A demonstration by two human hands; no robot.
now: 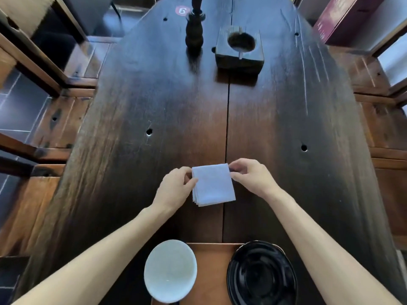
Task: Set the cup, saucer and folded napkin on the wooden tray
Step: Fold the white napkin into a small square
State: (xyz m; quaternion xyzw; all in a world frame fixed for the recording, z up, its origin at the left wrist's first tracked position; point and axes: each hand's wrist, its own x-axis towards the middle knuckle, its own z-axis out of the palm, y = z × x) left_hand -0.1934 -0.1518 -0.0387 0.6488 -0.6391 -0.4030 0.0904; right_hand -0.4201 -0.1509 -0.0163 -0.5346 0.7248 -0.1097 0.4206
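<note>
The left hand (176,187) pinches the left edge of the folded napkin (212,184) with its thumb and fingers. The right hand (248,177) pinches the top right corner of the same napkin. Both hands hold it together, one on each side. The napkin is white and folded into a square, and you can see the layers stacked at its lower left corner. It is over the dark wooden table (132,128), right above the long crack that runs down the middle of the table top. I cannot tell if the napkin lies flat on the table or is lifted a little. Both bare arms reach forward from the bottom of the picture. Between the arms, close to the person, is the wooden tray (209,260), which is a lighter brown than the table. The white cup (170,270) stands at the left side of the tray, and we look down into it. The black saucer (262,274) sits at the right side of the tray, and part of it sticks out past the tray's edge. The napkin is well apart from the tray. At the far end of the table stand a dark turned wooden post (194,29) and, just beside it, a wooden block with a round hole (240,47).
</note>
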